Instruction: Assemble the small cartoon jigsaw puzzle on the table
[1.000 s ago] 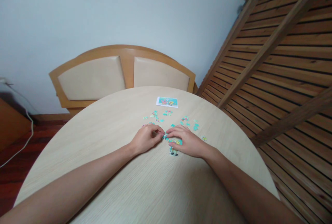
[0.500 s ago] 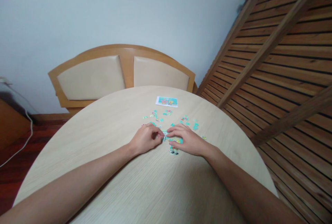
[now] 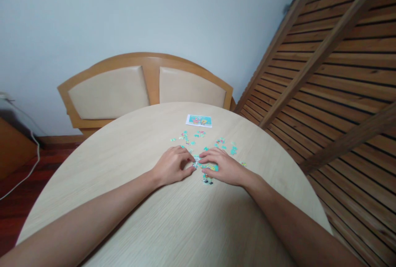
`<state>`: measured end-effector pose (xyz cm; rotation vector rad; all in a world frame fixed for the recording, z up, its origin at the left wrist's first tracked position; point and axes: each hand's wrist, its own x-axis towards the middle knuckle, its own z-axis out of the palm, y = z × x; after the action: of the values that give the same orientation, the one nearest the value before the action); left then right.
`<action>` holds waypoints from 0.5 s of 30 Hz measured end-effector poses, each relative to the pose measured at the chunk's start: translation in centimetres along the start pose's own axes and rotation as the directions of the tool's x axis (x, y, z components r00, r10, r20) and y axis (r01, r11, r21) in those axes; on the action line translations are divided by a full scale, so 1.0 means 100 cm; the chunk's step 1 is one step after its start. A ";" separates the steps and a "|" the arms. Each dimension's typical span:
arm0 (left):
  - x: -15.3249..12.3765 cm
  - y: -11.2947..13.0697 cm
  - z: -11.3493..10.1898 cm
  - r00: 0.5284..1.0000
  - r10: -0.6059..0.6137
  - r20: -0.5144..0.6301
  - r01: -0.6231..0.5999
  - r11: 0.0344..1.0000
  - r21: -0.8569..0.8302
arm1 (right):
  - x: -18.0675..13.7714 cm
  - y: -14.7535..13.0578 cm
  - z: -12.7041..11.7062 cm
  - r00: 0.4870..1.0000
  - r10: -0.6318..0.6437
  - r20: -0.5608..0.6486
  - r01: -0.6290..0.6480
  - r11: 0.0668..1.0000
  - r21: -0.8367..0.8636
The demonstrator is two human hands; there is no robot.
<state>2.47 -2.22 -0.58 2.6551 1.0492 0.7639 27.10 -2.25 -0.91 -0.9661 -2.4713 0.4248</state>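
Observation:
My left hand rests on the round table with its fingers curled, thumb and fingertips pinched at a small teal puzzle piece. My right hand lies flat just to the right, fingers stretched over a small joined patch of puzzle. The fingertips of both hands meet at the patch's left edge. Several loose teal pieces are scattered just beyond the hands. More loose pieces lie to the right of them.
A small picture card lies at the table's far side. Behind the table stands a wooden bench back with two beige pads. A slatted wooden frame leans along the right. A white cable hangs at the left.
My left hand has loosened a little, with its thumb stretched further toward the joined patch. My right hand stays flat in the same place.

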 end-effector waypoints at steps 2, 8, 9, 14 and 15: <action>0.000 -0.001 0.000 1.000 0.015 0.010 -0.015 1.000 0.014 | 0.000 -0.001 0.000 1.000 -0.004 -0.001 0.004 1.000 0.001; -0.001 -0.003 0.002 0.999 0.052 0.015 -0.052 0.999 0.011 | 0.000 -0.003 -0.001 1.000 0.000 -0.003 0.000 1.000 0.001; -0.001 -0.004 0.002 0.998 0.058 0.016 -0.058 0.998 0.010 | 0.000 -0.003 -0.001 1.000 0.002 -0.004 -0.002 1.000 0.000; -0.001 -0.004 0.000 0.996 0.082 0.031 -0.082 0.997 0.006 | 0.000 -0.001 -0.001 1.000 -0.006 0.001 0.006 1.000 -0.006; -0.001 -0.004 0.000 0.996 0.083 0.033 -0.084 0.996 0.008 | 0.000 -0.001 -0.001 1.000 -0.006 0.001 0.006 1.000 -0.005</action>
<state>2.18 -1.93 -0.77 2.7245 0.9410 0.7301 27.13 -2.32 -0.81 -0.9612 -2.4769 0.4171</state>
